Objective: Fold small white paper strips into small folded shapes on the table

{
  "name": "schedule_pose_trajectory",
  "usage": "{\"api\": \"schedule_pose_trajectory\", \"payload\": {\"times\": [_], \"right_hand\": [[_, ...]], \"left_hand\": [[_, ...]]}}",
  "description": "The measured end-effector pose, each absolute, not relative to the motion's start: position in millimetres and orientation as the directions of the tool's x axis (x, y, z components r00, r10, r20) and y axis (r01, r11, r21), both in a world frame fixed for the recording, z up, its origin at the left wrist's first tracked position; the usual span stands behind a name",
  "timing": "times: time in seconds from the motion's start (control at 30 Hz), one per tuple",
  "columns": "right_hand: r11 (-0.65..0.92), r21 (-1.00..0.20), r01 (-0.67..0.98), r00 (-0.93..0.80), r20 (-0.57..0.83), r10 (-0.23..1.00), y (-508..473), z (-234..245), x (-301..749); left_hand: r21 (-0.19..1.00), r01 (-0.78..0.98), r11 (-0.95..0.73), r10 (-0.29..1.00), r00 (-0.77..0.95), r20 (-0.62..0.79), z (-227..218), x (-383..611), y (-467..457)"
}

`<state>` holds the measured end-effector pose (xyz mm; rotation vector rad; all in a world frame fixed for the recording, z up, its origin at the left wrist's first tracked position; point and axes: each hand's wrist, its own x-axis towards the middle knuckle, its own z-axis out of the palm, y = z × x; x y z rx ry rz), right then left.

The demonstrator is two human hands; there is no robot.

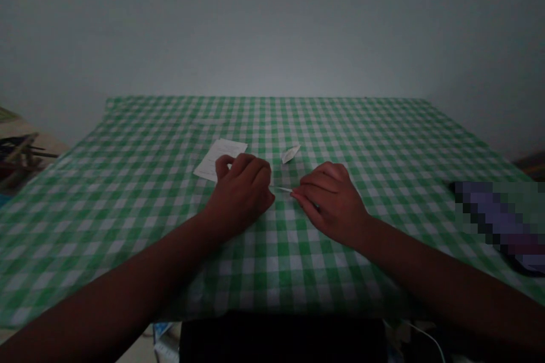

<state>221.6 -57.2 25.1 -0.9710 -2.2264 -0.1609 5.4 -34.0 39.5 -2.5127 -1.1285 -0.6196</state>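
Between my two hands runs a thin, pale strip (283,189) that looks like folded paper, seen nearly edge-on. My right hand (334,198) pinches its right end between thumb and fingertips. The other end goes in at the closed fingers of my left hand (242,193), whose grip is partly hidden behind the back of the hand. Just beyond the left hand lies a small stack of white paper sheets (215,156), partly covered by its fingers. A small folded white paper piece (290,153) rests farther back, between the hands and touching neither.
A green and white checked cloth (361,136) covers the table, which meets a plain wall (272,28) at the back. At the right edge lies a dark object (494,215), blurred into blocks. Wooden items (23,153) stand beyond the table's left side.
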Motion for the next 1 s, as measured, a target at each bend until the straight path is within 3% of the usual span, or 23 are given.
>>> {"api": "schedule_pose_trajectory", "payload": {"times": [0.13, 0.27, 0.47, 0.63, 0.83, 1.0], "right_hand": [[0.697, -0.197, 0.689, -0.439, 0.652, 0.618, -53, 25, 229], [0.682, -0.296, 0.669, -0.428, 0.597, 0.679, -49, 24, 231], [0.686, -0.410, 0.601, -0.441, 0.546, 0.712, -47, 21, 230], [0.713, -0.424, 0.558, -0.500, 0.514, 0.697, -47, 19, 227], [0.724, -0.409, 0.556, -0.496, 0.535, 0.684, -48, 17, 226], [0.692, -0.428, 0.581, -0.418, 0.573, 0.705, -46, 22, 232]], "left_hand": [[-0.082, 0.820, -0.566, 0.683, 0.523, 0.509, 40, -7, -21], [0.003, 0.798, -0.603, 0.699, 0.527, 0.484, 40, -11, -17], [0.123, 0.696, -0.708, 0.656, 0.583, 0.479, 43, -5, -27], [0.242, 0.512, -0.824, 0.563, 0.698, 0.443, 41, 0, -39], [0.177, 0.549, -0.817, 0.575, 0.750, 0.328, 31, 1, -34], [0.098, 0.596, -0.797, 0.587, 0.724, 0.363, 28, -5, -27]]}}
